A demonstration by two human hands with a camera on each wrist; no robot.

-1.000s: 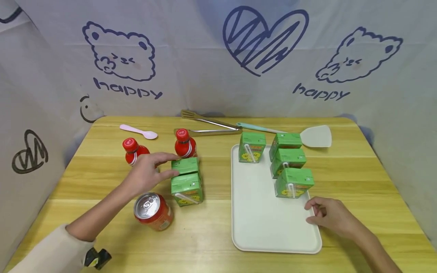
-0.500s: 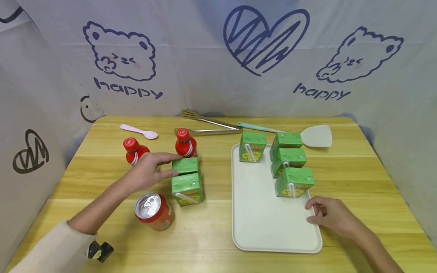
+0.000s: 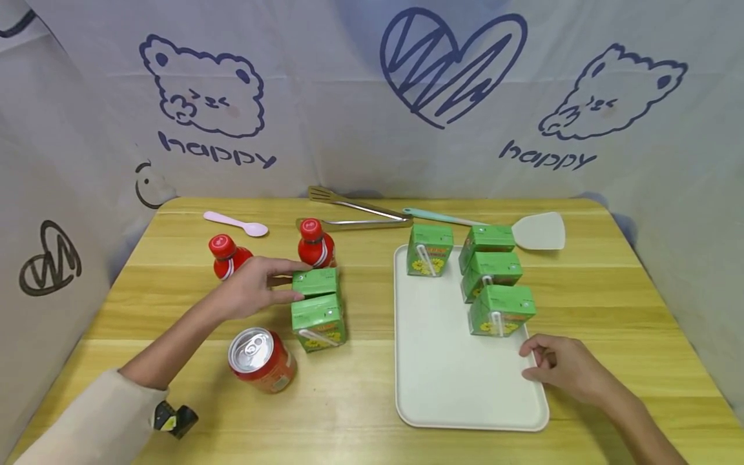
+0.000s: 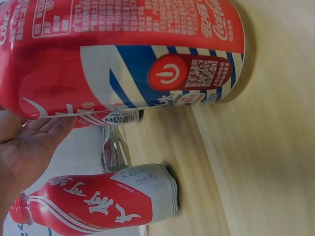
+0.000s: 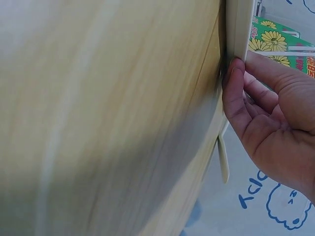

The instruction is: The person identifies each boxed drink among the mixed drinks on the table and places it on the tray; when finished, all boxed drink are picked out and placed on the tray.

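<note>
My left hand (image 3: 250, 290) is at the rear of two green juice boxes, pinching that juice box (image 3: 314, 281) with thumb and fingers at its front and back edges. The front juice box (image 3: 318, 323) stands right against it. In the left wrist view the hand (image 4: 29, 147) is partly behind a large red cola can (image 4: 162, 59), and the juice boxes are hidden. My right hand (image 3: 569, 368) pinches the right rim of a cream tray (image 3: 442, 374). The right wrist view shows the thumb and fingertips on the tray's edge (image 5: 238, 29).
Several green juice boxes (image 3: 502, 311) stand on the tray's back and right side. Two red bottles (image 3: 316, 248) are behind the left hand, and the cola can (image 3: 264, 361) stands in front. A pink spoon (image 3: 232, 224), tongs (image 3: 366, 225) and a spatula (image 3: 537, 231) lie along the back.
The left index fingertip has slid slightly right along the back edge of the rear juice box, and the left forearm has shifted a little. The right hand and the tray have stayed still.
</note>
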